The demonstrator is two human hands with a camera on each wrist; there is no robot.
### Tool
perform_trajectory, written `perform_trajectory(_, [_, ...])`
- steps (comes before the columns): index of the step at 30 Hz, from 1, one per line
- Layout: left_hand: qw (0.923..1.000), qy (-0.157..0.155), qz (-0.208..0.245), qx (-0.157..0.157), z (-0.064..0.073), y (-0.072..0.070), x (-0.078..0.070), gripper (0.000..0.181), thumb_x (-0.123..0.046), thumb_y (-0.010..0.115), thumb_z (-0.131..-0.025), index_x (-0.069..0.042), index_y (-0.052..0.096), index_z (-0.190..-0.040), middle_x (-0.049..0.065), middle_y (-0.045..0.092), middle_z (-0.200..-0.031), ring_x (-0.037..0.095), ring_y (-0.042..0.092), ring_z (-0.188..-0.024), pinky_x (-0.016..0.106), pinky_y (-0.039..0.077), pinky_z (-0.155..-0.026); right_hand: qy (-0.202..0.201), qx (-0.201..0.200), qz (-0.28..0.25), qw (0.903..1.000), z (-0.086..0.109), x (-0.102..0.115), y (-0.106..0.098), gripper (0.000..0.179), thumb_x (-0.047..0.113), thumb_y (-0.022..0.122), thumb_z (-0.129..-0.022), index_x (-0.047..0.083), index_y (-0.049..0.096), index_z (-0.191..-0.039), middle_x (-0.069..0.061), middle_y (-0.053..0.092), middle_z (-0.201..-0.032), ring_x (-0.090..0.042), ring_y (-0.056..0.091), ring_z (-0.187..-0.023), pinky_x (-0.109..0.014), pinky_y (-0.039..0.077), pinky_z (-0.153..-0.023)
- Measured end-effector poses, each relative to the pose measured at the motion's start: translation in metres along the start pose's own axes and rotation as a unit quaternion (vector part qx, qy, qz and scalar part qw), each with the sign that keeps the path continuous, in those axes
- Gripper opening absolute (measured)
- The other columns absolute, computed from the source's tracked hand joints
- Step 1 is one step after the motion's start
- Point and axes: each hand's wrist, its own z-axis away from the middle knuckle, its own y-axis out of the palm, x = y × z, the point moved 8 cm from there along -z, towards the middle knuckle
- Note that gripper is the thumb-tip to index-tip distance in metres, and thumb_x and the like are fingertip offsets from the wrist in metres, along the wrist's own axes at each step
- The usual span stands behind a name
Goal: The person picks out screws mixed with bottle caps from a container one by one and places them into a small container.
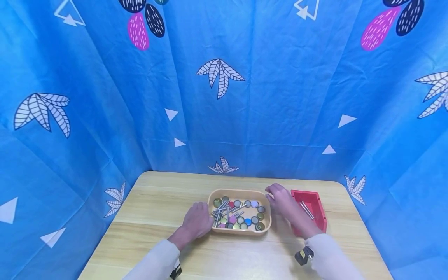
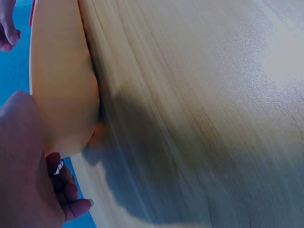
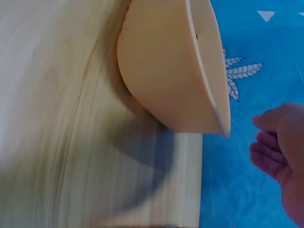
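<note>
A tan oblong tub [image 1: 241,231] on the table holds many bottle caps [image 1: 248,221] and several thin silvery metal rods [image 1: 239,208], like nails or bolts. My left hand [image 1: 197,221] grips the tub's left end, with the thumb at the rim and the fingers curled by the end wall in the left wrist view. Over the tub's far right corner is my right hand [image 1: 281,199], its fingers loosely bent. The right wrist view shows that hand [image 3: 280,147] apart from the tub's rim [image 3: 209,90], with nothing visible in it.
A red bin [image 1: 322,217] stands right of the tub, partly behind the right forearm, with a couple of metal rods [image 1: 307,210] inside. Blue patterned cloth [image 1: 252,97] hangs around the back and sides of the wooden table [image 1: 154,217].
</note>
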Motion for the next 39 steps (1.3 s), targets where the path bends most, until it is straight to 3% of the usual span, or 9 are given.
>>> perform_trajectory(10, [1.0000, 0.000, -0.002, -0.002, 0.000, -0.002, 0.000, 0.023, -0.025, 0.055, -0.082, -0.002, 0.056, -0.087, 0.006, 0.046, -0.076, 0.020, 0.042, -0.067, 0.031, 0.035, -0.059, -0.045, 0.087, -0.027, 0.9949, -0.004, 0.022, 0.037, 0.022, 0.004, 0.080, -0.084, -0.002, 0.073, -0.104, -0.012, 0.072, -0.097, -0.027, 0.072, -0.092, -0.038, 0.062, -0.082])
perform_trajectory(18, [1.0000, 0.000, -0.003, 0.003, -0.001, 0.002, 0.001, 0.026, -0.026, 0.054, -0.083, -0.002, 0.056, -0.089, 0.006, 0.046, -0.078, 0.020, 0.042, -0.068, 0.031, 0.035, -0.061, -0.020, 0.184, -0.054, 0.9811, -0.003, 0.027, 0.069, 0.022, 0.009, 0.075, -0.090, 0.002, 0.073, -0.111, -0.011, 0.074, -0.104, -0.025, 0.071, -0.097, -0.040, 0.062, -0.086])
perform_trajectory(21, [1.0000, 0.004, -0.003, 0.000, -0.001, 0.001, 0.000, 0.025, -0.026, 0.054, -0.084, -0.002, 0.056, -0.090, 0.006, 0.046, -0.078, 0.020, 0.041, -0.069, 0.031, 0.036, -0.061, -0.046, 0.190, -0.047, 0.9795, -0.002, 0.032, 0.075, 0.022, 0.008, 0.075, -0.090, 0.001, 0.073, -0.111, -0.011, 0.075, -0.104, -0.025, 0.072, -0.097, -0.038, 0.062, -0.087])
perform_trajectory(26, [1.0000, 0.006, -0.001, 0.000, 0.001, 0.001, 0.000, 0.025, -0.026, 0.054, -0.083, -0.002, 0.055, -0.089, 0.005, 0.046, -0.078, 0.020, 0.041, -0.069, 0.031, 0.036, -0.062, -0.141, 0.136, -0.021, 0.9803, -0.001, 0.047, 0.079, 0.018, 0.004, 0.081, -0.082, 0.002, 0.076, -0.099, -0.008, 0.075, -0.092, -0.023, 0.071, -0.086, -0.032, 0.061, -0.080])
perform_trajectory(29, [0.9999, 0.007, -0.008, 0.001, 0.001, 0.000, 0.000, 0.025, -0.027, 0.053, -0.083, -0.003, 0.055, -0.088, 0.005, 0.046, -0.078, 0.020, 0.041, -0.070, 0.031, 0.036, -0.062, -0.177, 0.107, -0.006, 0.9783, 0.000, 0.053, 0.082, 0.016, 0.006, 0.083, -0.080, 0.004, 0.077, -0.094, -0.005, 0.075, -0.087, -0.020, 0.070, -0.081, -0.029, 0.060, -0.077])
perform_trajectory(32, [0.9999, 0.007, -0.010, 0.002, 0.001, -0.001, -0.001, 0.026, -0.027, 0.053, -0.083, -0.002, 0.055, -0.089, 0.006, 0.046, -0.078, 0.020, 0.041, -0.070, 0.031, 0.036, -0.062, -0.180, 0.114, -0.004, 0.9771, 0.000, 0.055, 0.087, 0.017, 0.009, 0.084, -0.080, 0.006, 0.077, -0.095, -0.004, 0.075, -0.089, -0.018, 0.070, -0.081, -0.027, 0.059, -0.077])
perform_trajectory(39, [0.9999, 0.008, -0.005, 0.003, 0.001, -0.002, 0.000, 0.027, -0.026, 0.052, -0.083, -0.001, 0.056, -0.090, 0.006, 0.047, -0.078, 0.020, 0.042, -0.069, 0.031, 0.037, -0.061, -0.148, 0.192, -0.039, 0.9695, -0.002, 0.062, 0.102, 0.013, 0.010, 0.079, -0.086, 0.006, 0.076, -0.098, -0.004, 0.072, -0.093, -0.016, 0.067, -0.082, -0.025, 0.058, -0.076])
